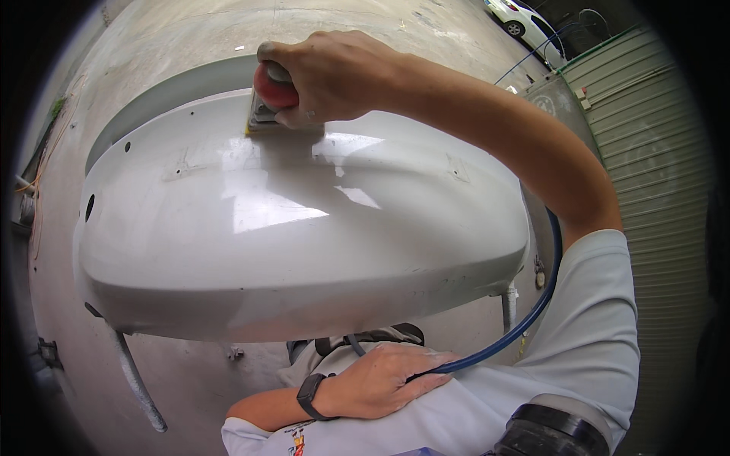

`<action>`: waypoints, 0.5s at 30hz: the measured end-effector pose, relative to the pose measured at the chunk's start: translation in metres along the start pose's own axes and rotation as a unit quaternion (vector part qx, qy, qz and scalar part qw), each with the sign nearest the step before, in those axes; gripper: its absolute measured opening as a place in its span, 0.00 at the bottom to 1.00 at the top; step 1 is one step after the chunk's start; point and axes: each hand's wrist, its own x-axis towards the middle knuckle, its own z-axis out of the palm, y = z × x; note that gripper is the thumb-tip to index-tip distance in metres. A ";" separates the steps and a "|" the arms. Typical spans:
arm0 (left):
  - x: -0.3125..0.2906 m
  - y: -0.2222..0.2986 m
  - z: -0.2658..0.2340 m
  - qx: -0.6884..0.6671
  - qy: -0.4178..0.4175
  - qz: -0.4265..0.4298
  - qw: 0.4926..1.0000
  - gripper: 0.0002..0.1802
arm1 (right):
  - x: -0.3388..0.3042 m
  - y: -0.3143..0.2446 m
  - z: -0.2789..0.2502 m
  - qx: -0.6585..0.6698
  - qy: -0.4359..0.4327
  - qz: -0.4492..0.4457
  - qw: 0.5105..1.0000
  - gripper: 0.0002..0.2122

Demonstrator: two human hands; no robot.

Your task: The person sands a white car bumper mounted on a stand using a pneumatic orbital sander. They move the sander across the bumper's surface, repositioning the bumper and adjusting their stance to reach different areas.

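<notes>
A large white car bumper (304, 243) lies across the middle on padded stand legs (138, 384). At its far edge my right hand (334, 74) is closed around a red-and-grey power sander (275, 87). The sander's flat pad rests on the bumper's upper surface; part of the tool is hidden by my fingers. Close to my body, my left hand (388, 380), with a black watch (310, 397) on its wrist, grips a blue air hose (525, 323). That hose curves up on the right and passes behind my right arm.
Beyond the bumper is a concrete floor (433, 38). A corrugated metal wall (646, 144) rises along the right side, and a white car (532, 26) stands at the far right. A black round canister (559, 433) shows at the lower edge. Orange cord (39, 182) runs along the left.
</notes>
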 end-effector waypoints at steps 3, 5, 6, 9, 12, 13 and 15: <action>0.027 -0.006 0.017 0.001 -0.038 -0.029 0.999 0.22 | -0.051 0.039 0.007 0.012 0.014 0.033 0.999 0.33; 0.046 -0.010 0.029 0.009 -0.059 -0.042 0.997 0.22 | -0.086 0.066 0.013 0.022 0.015 0.063 0.998 0.33; 0.056 -0.012 0.034 0.020 -0.075 -0.055 0.995 0.22 | -0.103 0.080 0.016 0.029 0.013 0.082 0.996 0.34; 0.087 -0.022 0.055 0.038 -0.117 -0.083 0.989 0.21 | -0.159 0.122 0.027 0.051 0.015 0.128 0.990 0.35; 0.120 -0.034 0.079 0.034 -0.141 -0.101 0.984 0.21 | -0.216 0.163 0.042 0.079 0.015 0.170 0.982 0.36; 0.130 -0.037 0.087 0.034 -0.155 -0.112 0.981 0.22 | -0.237 0.176 0.048 0.087 0.010 0.186 0.979 0.36; 0.152 -0.042 0.101 0.037 -0.177 -0.131 0.975 0.22 | -0.278 0.203 0.060 0.104 0.011 0.213 0.971 0.37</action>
